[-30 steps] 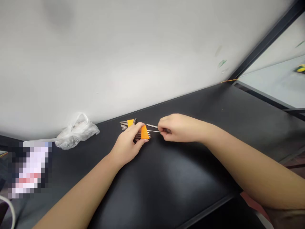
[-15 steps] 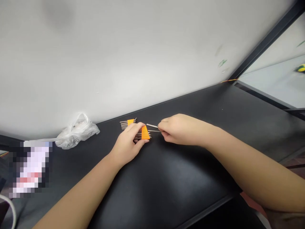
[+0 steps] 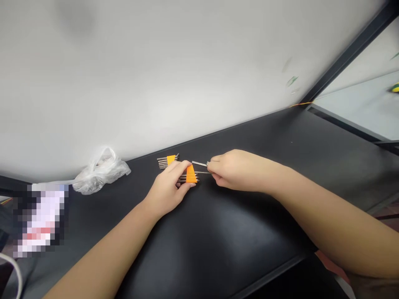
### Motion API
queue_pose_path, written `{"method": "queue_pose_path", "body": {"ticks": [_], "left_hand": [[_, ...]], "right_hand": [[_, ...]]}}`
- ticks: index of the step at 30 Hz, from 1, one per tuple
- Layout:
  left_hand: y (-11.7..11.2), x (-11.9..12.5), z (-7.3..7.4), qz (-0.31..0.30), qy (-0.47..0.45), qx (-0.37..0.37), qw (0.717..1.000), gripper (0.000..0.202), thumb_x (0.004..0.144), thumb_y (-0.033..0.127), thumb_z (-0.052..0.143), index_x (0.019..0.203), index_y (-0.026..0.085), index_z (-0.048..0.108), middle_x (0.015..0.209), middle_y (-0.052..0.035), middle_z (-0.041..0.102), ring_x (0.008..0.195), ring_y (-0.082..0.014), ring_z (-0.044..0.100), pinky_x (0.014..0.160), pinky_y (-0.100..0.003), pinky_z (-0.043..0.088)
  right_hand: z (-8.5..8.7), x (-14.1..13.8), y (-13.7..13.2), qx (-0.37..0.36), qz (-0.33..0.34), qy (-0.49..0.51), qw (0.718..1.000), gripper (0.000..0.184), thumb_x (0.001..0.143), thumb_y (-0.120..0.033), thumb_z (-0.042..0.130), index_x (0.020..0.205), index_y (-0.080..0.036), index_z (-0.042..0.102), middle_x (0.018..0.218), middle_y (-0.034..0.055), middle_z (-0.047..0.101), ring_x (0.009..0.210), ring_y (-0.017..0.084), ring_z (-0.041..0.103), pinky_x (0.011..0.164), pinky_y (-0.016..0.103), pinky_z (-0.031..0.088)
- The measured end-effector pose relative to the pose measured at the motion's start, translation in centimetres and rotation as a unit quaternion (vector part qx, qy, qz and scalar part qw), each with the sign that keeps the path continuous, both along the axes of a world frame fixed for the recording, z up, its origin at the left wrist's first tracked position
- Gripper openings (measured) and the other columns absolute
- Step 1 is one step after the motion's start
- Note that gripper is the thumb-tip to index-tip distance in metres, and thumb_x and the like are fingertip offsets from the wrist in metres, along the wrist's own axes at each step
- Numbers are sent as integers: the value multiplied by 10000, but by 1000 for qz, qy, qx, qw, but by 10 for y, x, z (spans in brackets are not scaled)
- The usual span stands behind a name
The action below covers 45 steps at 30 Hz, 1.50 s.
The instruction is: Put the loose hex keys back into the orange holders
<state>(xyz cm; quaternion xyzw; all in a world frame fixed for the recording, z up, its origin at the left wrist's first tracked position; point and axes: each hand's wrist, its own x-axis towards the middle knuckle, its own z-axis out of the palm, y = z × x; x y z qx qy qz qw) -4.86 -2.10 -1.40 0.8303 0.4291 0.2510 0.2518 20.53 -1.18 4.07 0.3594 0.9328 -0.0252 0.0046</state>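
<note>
My left hand (image 3: 168,189) grips an orange hex key holder (image 3: 191,174) between thumb and fingers, with several metal keys sticking out of its sides. My right hand (image 3: 230,169) is closed on a thin hex key (image 3: 202,172) whose shaft reaches left to the holder; its other end is hidden in my fingers. Just behind that shaft, a short silver metal piece (image 3: 199,163) lies between the two hands, its right end by my right fingertips. Beyond my left fingers rests a second orange holder (image 3: 171,159) with several hex keys, partly covered by the hand.
A crumpled clear plastic bag (image 3: 101,171) sits by the wall on the left of the black tabletop (image 3: 193,249). Left of it is a blurred-out rectangular item (image 3: 43,220). A white cable (image 3: 15,270) curves at the lower left. A black frame post (image 3: 346,52) rises at right.
Both hands keep nearly the same pose. The holder has shifted very slightly to the right, and the view has moved a little.
</note>
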Motion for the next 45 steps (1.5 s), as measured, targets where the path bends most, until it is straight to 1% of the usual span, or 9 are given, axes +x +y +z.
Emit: {"method": "queue_pose_path", "body": {"ticks": [4,7,11,14,21,29,36,41,45], "left_hand": [[-1,1,2,-17,28,4,999,418,935,258,644,1334,283,525,1177,-42,613,919,-172,628,788,-296,552],[-1,1,4,-31,41,8,999,416,939,265,638,1338,287,525,1202,-48,614,945,-186,629,812,-312,547],[-1,0,5,-33,26,20,999,380,936,266,645,1303,275,546,1198,-50,624,1049,-211,619,897,-339,529],[0,-1,3,-21,12,27,999,387,937,272,646,1310,266,542,1202,-53,628,1074,-216,615,923,-350,524],[-1,-1,-2,-2,2,-17,1000,428,939,306,638,1351,280,524,1119,-38,658,981,-205,656,894,-354,563],[0,-1,0,5,4,-29,1000,423,933,309,641,1341,284,534,1109,-41,658,984,-207,659,898,-355,573],[1,-1,-2,-2,-6,-25,1000,430,937,315,631,1352,273,527,1155,-53,655,1017,-218,662,918,-373,573],[1,-1,-2,2,-9,-17,1000,422,935,310,636,1342,268,533,1130,-52,657,998,-215,658,906,-377,574],[1,-1,-1,3,-22,-17,1000,406,927,300,642,1319,259,543,1110,-54,668,967,-211,665,887,-376,581]], "right_hand": [[-2,-1,-1,4,9,8,1000,133,905,-166,542,810,-152,633,763,54,643,594,136,479,598,303,261],[-7,-7,-1,-3,20,58,998,140,924,-191,542,829,-156,639,754,46,630,608,138,484,601,292,283],[-13,-17,2,-68,34,178,981,133,950,-197,521,916,-167,647,841,40,652,689,137,538,641,260,359],[-16,-16,7,-109,11,220,969,105,938,-187,525,961,-179,627,841,19,651,694,127,546,646,242,376],[-27,6,31,-47,-82,138,986,92,898,-211,578,906,-182,665,911,41,659,749,148,572,677,262,378],[-36,-1,31,-49,-72,67,994,170,949,-246,542,964,-184,700,993,65,663,818,163,610,683,266,377],[-35,-7,25,13,-67,3,998,163,919,-197,526,860,-152,671,928,73,645,667,137,540,575,284,275],[-27,-5,21,31,-72,40,996,131,901,-184,540,879,-152,666,953,69,648,663,127,530,583,274,291],[-19,0,21,-3,-64,115,991,82,856,-157,571,837,-162,651,885,44,647,705,132,545,633,257,341]]}}
